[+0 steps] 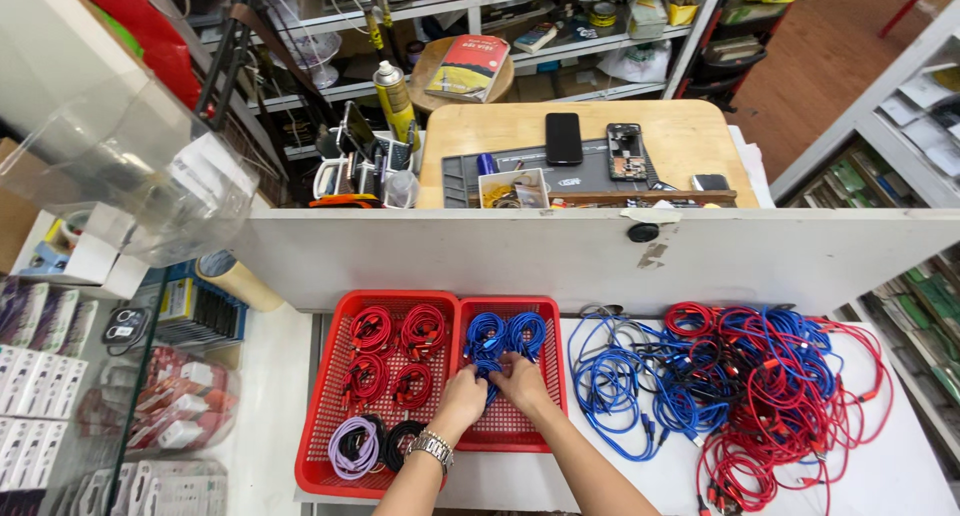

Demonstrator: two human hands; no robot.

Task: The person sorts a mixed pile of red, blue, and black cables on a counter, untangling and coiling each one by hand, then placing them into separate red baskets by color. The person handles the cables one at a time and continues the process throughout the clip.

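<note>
Both hands are pinching one blue cable coil (490, 373) inside the right red basket (550, 376): left hand (462, 396) and right hand (522, 381) are working best keeping loops tight, beside the coiled blue pair (506, 333).

Both hands are crowding the smaller red plastic basket (548, 376), filling its open mesh floor | a tangled heap of loose red, blue and black cables (745, 386) is blocking the right side | bare white tabletop (890, 481) is lying open at the near right corner | a white partition wall (600, 251) is closing off the far edge.
</note>
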